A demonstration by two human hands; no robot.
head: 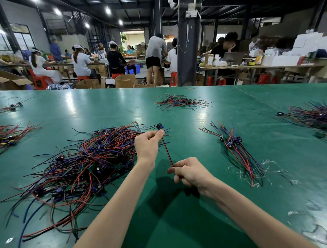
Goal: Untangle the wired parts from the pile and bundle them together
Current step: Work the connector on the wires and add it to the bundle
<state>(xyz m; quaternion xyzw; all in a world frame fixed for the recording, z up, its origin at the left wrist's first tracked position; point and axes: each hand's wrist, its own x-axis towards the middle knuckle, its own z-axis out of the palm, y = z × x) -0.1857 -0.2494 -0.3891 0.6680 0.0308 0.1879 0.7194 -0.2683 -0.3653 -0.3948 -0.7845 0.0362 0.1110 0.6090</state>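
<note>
Fingers point(159, 134) of the left hand point(148, 146) are pinched tight on the top end of one thin red-and-black wired part point(167, 151), right under its little dark-blue plug. The right hand point(191, 173) has its fingers point(171, 169) curled round the lower end, so the wire runs straight and slanted between them, up off the surface.

Everything sits on a big glossy green desk point(196, 121). The thing to go by is the huge tangled pile of red, blue and black wires with small green boards mixed in point(87, 164). The wired part hangs just right of it, with the left hand at the pile's right edge.

Further right of the pile, well apart, lies a neater bundle of the same-coloured wires with blue plugs clustered together point(234, 150). Beyond the pile, toward the far edge, there's a smaller loose scatter of wires point(180, 102). Left of the pile, at the frame edge, is a mostly red bunch point(4, 135).
</note>
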